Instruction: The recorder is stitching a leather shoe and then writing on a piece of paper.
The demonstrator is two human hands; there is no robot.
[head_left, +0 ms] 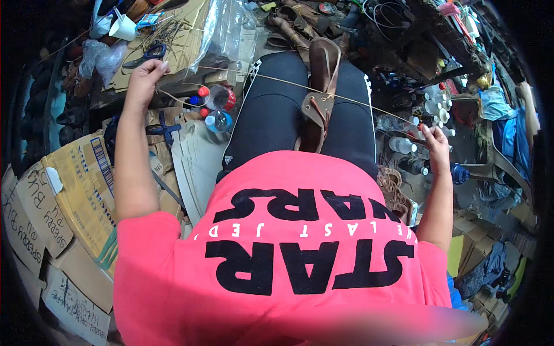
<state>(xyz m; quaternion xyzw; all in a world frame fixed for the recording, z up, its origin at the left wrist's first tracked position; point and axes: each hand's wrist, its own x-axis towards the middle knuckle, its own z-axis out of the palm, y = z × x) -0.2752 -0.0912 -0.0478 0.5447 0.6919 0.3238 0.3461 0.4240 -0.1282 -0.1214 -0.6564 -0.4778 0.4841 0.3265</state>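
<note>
A brown leather shoe (321, 63) is held between my thighs, its toe pointing away from me. Through its upper, near the eyelet holes, runs a thin tan cord (271, 77), stretched out to both sides. My left hand (148, 79) is out to the left, fingers pinched on one length of the cord, with a loose tail hanging below. Out to the right and a little lower, my right hand (437, 144) pinches the other length. Both arms are spread wide.
Scissors (148, 55) lie on a cardboard-topped surface beyond my left hand, near a plastic sheet (222, 29). Plastic bottles (219, 121) stand left of my leg. More white-capped bottles (402, 145) are by my right hand. Cardboard boxes (78, 184) crowd the left side.
</note>
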